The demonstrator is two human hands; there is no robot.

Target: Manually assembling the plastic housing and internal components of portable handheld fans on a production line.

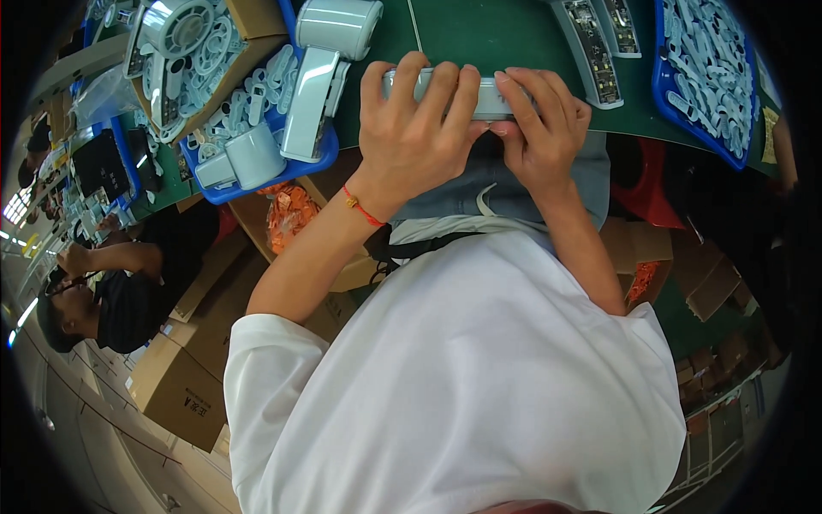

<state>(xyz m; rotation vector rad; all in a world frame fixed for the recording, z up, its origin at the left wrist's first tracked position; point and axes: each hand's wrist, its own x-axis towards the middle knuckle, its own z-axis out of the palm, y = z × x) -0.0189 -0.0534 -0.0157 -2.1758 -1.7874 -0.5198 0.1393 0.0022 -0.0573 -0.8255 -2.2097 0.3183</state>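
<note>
A long, pale grey-blue plastic housing (491, 103) lies crosswise at the near edge of the green table, between both my hands. My left hand (419, 128), with a red cord at its wrist, wraps its fingers over the housing's left part. At the right end, my right hand (544, 124) grips it with bent fingers, its thumb at the near side. The fingers hide much of the housing. Left of my left hand, a glossy pale assembly with a cylindrical head (312, 98) rests partly on a blue tray (325, 157).
Open housings with circuit boards (591, 56) lie at the far right, near a blue tray of small pale parts (711, 77). A cardboard box (257, 21) of pale parts stands at left. Orange items (293, 218) sit below the table; another person (128, 291) sits at left.
</note>
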